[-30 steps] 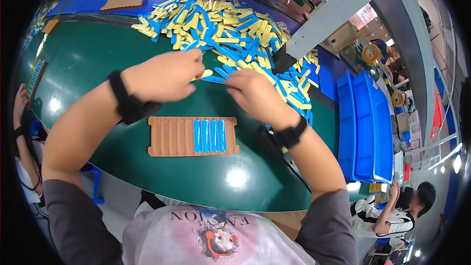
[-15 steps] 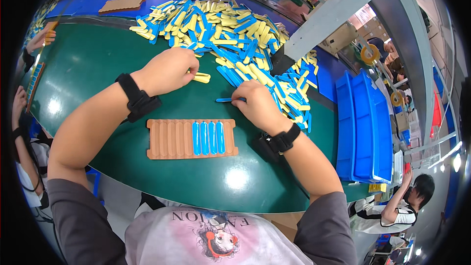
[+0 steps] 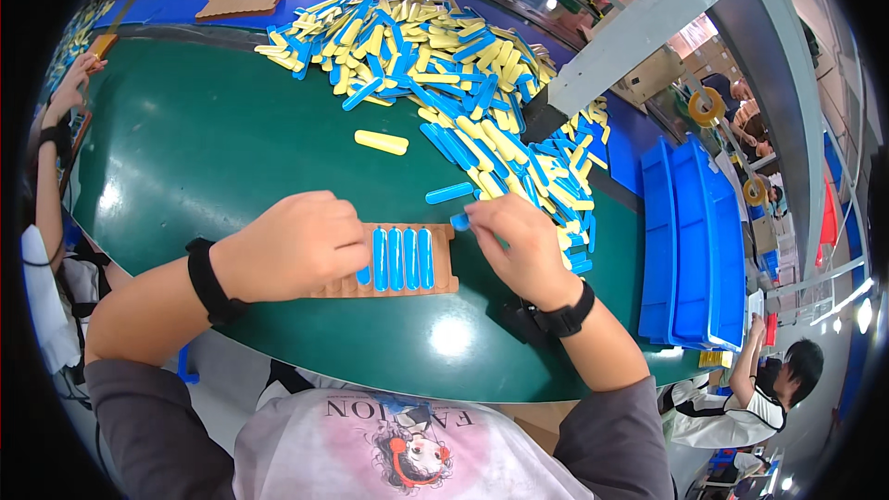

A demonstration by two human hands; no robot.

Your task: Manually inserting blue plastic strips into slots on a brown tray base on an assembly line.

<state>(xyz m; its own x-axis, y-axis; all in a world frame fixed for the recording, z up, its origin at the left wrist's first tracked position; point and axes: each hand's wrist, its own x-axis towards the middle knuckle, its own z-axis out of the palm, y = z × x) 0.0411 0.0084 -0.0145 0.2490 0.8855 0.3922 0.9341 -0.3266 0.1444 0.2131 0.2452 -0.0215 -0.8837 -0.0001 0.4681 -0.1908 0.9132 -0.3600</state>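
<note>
A brown grooved tray (image 3: pixel 444 264) lies on the green table in front of me. Several glossy blue strips (image 3: pixel 395 259) sit side by side in its right-hand grooves. Over the tray's left part is my left hand (image 3: pixel 301 245), fingers closed on another blue strip (image 3: pixel 363 275) at the row's left end. That hand hides much of the tray. At the tray's far right corner, my right hand (image 3: pixel 519 245) pinches a short visible end of a blue strip (image 3: pixel 460 221). One loose blue strip (image 3: pixel 449 193) and one yellow strip (image 3: pixel 381 142) lie beyond the tray.
A big heap of blue and yellow strips (image 3: pixel 417 46) covers the table's far side. Another brown tray (image 3: pixel 241 5) lies far left. Blue bins (image 3: pixel 694 241) stand at right, near a metal post (image 3: pixel 667 18). Another person's hand (image 3: pixel 74 83) is at the left edge.
My left hand has come back from beside the yellow strip to the tray, where another blue strip now shows under its fingers. My right hand has moved nearer the tray with a blue strip.
</note>
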